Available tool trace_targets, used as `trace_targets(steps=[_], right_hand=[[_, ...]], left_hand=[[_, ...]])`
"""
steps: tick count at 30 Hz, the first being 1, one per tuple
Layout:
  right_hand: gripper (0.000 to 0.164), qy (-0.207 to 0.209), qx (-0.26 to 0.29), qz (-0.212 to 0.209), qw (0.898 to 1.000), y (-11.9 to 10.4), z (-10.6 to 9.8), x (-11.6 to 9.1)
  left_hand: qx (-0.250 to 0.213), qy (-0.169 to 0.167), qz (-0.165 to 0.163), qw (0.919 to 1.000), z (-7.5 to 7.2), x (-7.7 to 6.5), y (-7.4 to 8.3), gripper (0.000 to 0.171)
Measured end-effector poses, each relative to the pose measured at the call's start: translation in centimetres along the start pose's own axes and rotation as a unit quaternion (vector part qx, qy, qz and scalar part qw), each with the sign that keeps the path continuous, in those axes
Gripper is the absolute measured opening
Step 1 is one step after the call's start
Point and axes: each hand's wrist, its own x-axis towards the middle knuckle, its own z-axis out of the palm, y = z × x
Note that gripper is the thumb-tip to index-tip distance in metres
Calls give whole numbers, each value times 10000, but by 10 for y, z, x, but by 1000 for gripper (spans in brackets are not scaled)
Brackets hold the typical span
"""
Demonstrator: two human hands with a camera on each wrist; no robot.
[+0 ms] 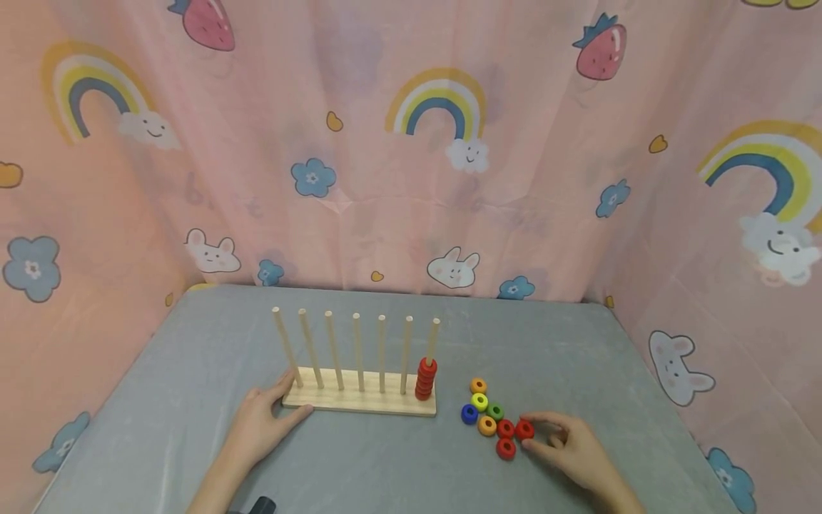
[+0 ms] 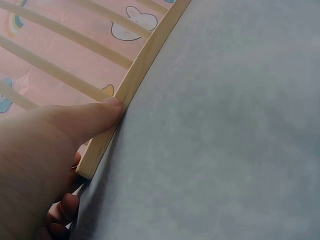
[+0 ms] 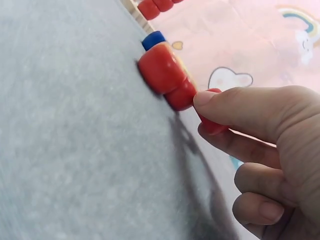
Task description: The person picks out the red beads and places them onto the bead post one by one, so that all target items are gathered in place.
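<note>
A wooden peg rack (image 1: 359,401) with several upright pegs stands on the table. Red beads (image 1: 425,380) are stacked on its rightmost peg; the other pegs are bare. My left hand (image 1: 260,421) grips the rack's left end, thumb along the front edge and fingers behind. In the right wrist view, a red bead (image 3: 214,117) is pinched between thumb and forefinger of my right hand (image 1: 571,446). Just left of that hand lie two more red beads (image 1: 506,449), a green bead (image 1: 494,411), a yellow bead (image 1: 479,402), a blue bead (image 1: 469,414) and two orange beads (image 1: 486,426).
A grey cloth-covered table (image 1: 385,471) carries everything. Pink patterned curtain (image 1: 359,235) hangs behind it and along both sides. At the bottom edge, a black object (image 1: 262,505) shows beside the left forearm.
</note>
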Motion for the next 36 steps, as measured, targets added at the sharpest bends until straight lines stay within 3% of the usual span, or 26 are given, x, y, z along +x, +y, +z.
trace_targets(steps=[15, 27, 36], right_hand=[[40, 311, -308, -434, 9981, -35, 2, 1], [37, 616, -187, -1563, 9856, -50, 3, 11], [36, 950, -150, -1656, 9815, -76, 6, 16]], left_hand=[[11, -41, -60, 10000, -1, 0, 0, 84], [30, -88, -72, 9999, -1, 1, 0, 84], [28, 29, -21, 10000, 0, 0, -1, 82]])
